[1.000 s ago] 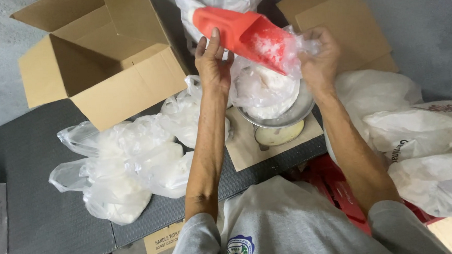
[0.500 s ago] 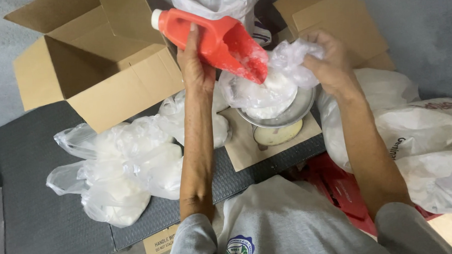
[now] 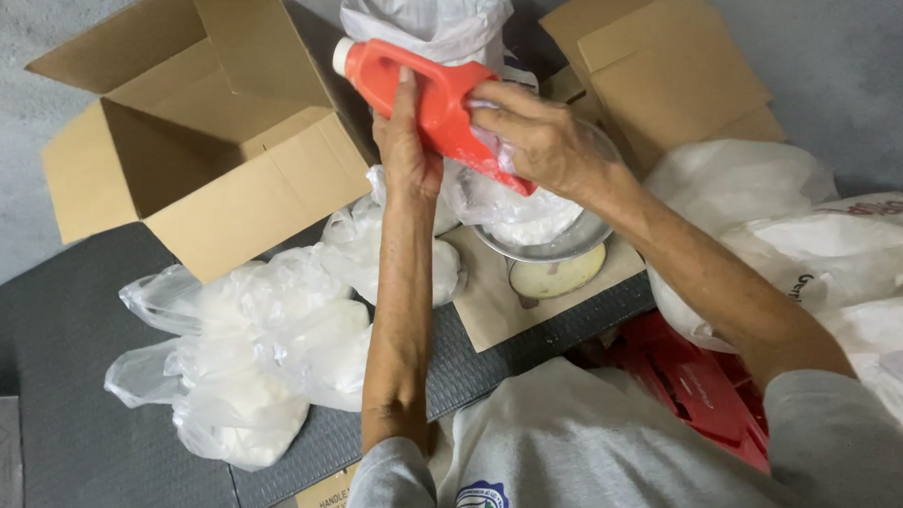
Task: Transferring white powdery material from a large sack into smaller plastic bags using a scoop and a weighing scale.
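Note:
My left hand (image 3: pixel 406 145) grips the handle of a red plastic scoop (image 3: pixel 426 97), tilted with its mouth pointing down to the right. My right hand (image 3: pixel 538 141) holds the rim of a clear plastic bag (image 3: pixel 515 210) of white powder around the scoop's mouth. The bag rests in a metal bowl (image 3: pixel 571 246) on a scale with a round dial (image 3: pixel 557 276). Both hands are up over the bowl, close together.
Several filled clear bags of white powder (image 3: pixel 265 361) lie on the dark grey table (image 3: pixel 67 418) at left. An open cardboard box (image 3: pixel 182 143) stands behind them, another box (image 3: pixel 665 66) at the back right. A big white sack (image 3: pixel 428 14) stands behind the scoop; large white sacks (image 3: pixel 832 261) lie at right.
The scoop has tipped further and swung left, its mouth now down inside the bag. My right hand has moved from the bag's far edge to the scoop's mouth, bunching the bag rim there.

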